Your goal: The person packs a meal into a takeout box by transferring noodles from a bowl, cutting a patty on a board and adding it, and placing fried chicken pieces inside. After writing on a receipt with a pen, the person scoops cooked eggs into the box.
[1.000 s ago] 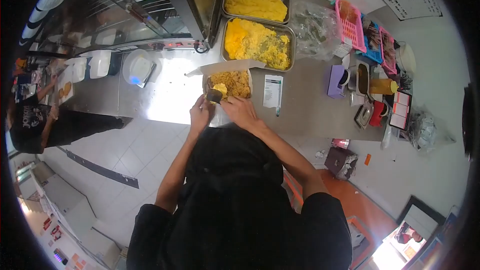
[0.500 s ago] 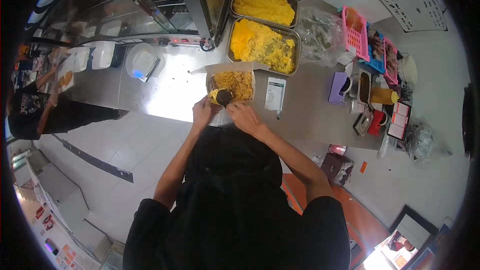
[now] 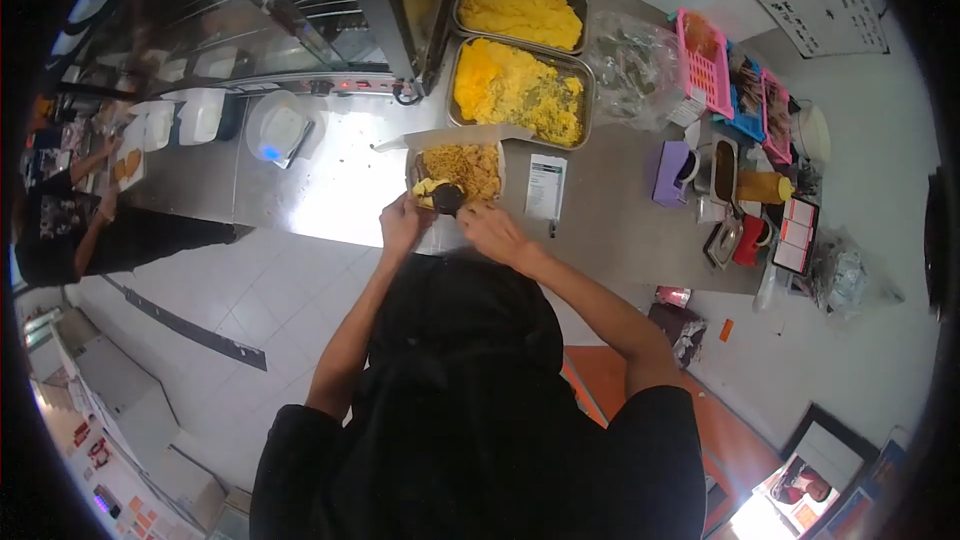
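A paper takeaway box (image 3: pixel 410 155) stands with its lid folded back, holding fried noodles (image 3: pixel 452 158), a paler crumbly food (image 3: pixel 483 175) and pieces of yellow food (image 3: pixel 427 186). My left hand (image 3: pixel 402 224) pinches the near left corner of the box. At the near right side is my right hand (image 3: pixel 492 231), its fingers bent and closed against a small round black cup (image 3: pixel 447 199) over the near edge. The cup's contents cannot be made out, and the right fingertips are partly hidden.
Behind the box are two metal trays of yellow food (image 3: pixel 592 100). To its right lies a printed slip (image 3: pixel 545 187) with a pen. Further right are a purple holder (image 3: pixel 671 175), a sauce bottle (image 3: pixel 765 187) and pink baskets (image 3: pixel 705 70). A co-worker (image 3: pixel 60 210) stands far left.
The black cup and my right hand have shifted very slightly against the box. My left hand stays at the corner. The whole view has moved a little.
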`<state>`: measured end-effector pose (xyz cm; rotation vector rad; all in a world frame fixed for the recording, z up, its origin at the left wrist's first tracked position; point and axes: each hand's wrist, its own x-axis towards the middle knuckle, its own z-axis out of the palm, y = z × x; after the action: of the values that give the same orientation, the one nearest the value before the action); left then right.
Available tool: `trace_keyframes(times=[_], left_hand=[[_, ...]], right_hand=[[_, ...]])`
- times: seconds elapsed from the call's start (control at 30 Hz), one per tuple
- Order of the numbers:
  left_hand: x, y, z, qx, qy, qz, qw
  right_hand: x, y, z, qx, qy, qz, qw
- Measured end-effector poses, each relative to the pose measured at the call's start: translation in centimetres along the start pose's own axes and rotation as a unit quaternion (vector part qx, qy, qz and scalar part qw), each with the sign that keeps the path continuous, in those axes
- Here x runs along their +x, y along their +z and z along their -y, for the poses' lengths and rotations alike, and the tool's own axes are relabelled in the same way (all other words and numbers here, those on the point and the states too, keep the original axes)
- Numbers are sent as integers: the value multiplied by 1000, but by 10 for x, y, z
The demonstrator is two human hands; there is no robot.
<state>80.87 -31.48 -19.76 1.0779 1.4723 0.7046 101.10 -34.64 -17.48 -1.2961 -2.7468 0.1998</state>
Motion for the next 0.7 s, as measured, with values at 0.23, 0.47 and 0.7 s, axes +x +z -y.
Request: trace_keyframes(times=[0.23, 0.47, 0.7], left_hand=[[-1, -1, 0, 66, 24, -21, 997], [-3, -1, -8, 127, 40, -35, 990], [3, -3, 2, 244, 126, -64, 959]], right_hand=[[6, -21, 5, 70, 93, -96, 989], [1, -12, 17, 90, 140, -148, 975], [2, -14, 17, 321, 301, -232, 868]])
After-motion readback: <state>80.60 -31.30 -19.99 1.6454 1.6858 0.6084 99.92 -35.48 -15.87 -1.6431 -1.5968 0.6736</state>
